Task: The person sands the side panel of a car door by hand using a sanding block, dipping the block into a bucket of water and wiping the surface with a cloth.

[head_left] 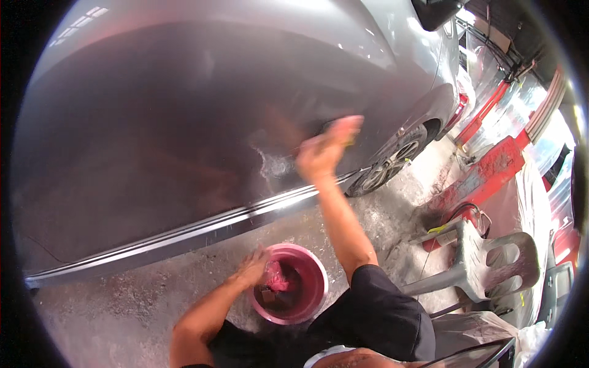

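Observation:
A dark grey car panel (153,122) fills the upper left, with a pale rough patch (276,163) low on it. My right hand (319,156) grips a pink and yellow-green pad (347,126) against or just over the panel beside that patch, blurred by motion. My left hand (254,266) is at the rim of a pink bucket (313,288), by a wet pink cloth (280,283) inside. Its fingers are blurred, so I cannot tell if they hold the cloth.
A wheel (386,168) and bright sill trim (184,233) border the concrete floor (123,300). To the right stand red lift parts (491,165), a grey plastic chair (466,270) and draped pale sheeting (531,208). My legs (392,319) are at the lower middle.

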The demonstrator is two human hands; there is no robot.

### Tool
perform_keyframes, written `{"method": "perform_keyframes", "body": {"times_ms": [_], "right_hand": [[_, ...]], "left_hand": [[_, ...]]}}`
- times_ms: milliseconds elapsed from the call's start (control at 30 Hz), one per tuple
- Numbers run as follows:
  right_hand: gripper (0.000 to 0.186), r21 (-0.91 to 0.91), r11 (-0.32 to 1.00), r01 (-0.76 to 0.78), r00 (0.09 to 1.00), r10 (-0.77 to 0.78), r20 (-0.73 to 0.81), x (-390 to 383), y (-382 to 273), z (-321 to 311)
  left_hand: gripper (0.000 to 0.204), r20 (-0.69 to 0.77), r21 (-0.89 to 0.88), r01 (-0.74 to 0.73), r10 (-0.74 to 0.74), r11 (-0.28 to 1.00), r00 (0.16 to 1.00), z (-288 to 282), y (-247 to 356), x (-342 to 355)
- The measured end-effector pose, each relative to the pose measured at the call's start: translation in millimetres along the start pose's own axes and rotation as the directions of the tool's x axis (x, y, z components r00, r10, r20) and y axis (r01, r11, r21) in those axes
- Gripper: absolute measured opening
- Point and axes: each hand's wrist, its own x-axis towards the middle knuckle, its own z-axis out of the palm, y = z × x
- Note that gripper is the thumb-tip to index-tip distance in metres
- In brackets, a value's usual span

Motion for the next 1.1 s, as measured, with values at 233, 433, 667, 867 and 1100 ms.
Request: {"method": "perform_keyframes", "body": {"times_ms": [233,433,667,867,1100], "right_hand": [[0.075,0.128,0.856,-0.501,0.853,0.514,-0.091,13,-39,-2],[0.068,0.367,0.435,-0.822,0.446,0.893,-0.059,73,29,-31],[0.071,0.103,0.948,-0.301,0.948,0.309,-0.072,41,-14,-11],[0.071,-0.015,0.950,-0.312,0.939,0.306,-0.158,45,-54,7],[0.069,0.312,0.752,-0.581,0.765,0.635,-0.108,54,-45,-10]], "left_hand": [[0.091,-0.114,-0.131,0.060,-0.075,0.990,0.991,11,-6,6],[0.085,-0.204,-0.075,0.031,-0.046,0.997,0.978,34,-20,14],[0.088,-0.088,-0.079,0.052,-0.059,0.995,0.994,20,-23,10],[0.093,-0.040,-0.085,-0.042,0.039,0.996,0.998,18,-39,-1],[0.092,0.104,-0.083,0.044,-0.035,0.996,0.994,-3,-28,-12]]}}
